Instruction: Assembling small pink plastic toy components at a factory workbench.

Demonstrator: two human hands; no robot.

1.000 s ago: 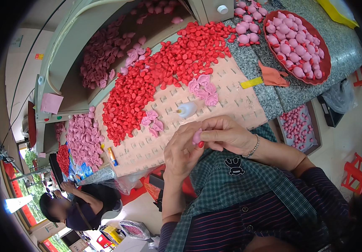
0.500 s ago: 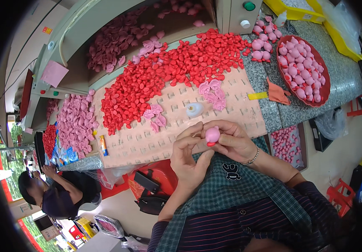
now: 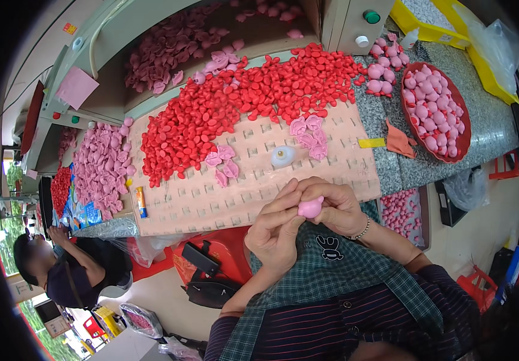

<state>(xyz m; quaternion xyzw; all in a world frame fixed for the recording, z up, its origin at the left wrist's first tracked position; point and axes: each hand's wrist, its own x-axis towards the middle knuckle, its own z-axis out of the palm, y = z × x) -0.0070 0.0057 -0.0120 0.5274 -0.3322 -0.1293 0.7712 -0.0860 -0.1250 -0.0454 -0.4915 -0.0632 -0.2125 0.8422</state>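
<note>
In front of my apron, a small pink ball-shaped toy part (image 3: 311, 207) is pinched between the fingertips of both hands. My right hand (image 3: 342, 209) grips it from the right, with the thumb below and the index finger over the top. From the left, my left hand (image 3: 276, 231) closes thumb and fingers against its side. Just beyond my fingers, a translucent white oval dispenser (image 3: 282, 157) with a yellowish tip lies on the perforated pink mat (image 3: 181, 213). Pink shell-like pieces (image 3: 311, 137) and more pink pieces (image 3: 223, 163) lie on the mat nearby.
A large heap of red oval pieces (image 3: 211, 114) covers the mat's far side. At right stands a red basket (image 3: 459, 120) of pink balls. A glue tube (image 3: 141, 201) and pink piles (image 3: 100, 168) are at left. Another person (image 3: 76, 265) works at far left.
The pink part has been turned in my fingers; the red piece seen on its underside no longer shows. My left fingers have closed in against it. The whole view has shifted slightly.
</note>
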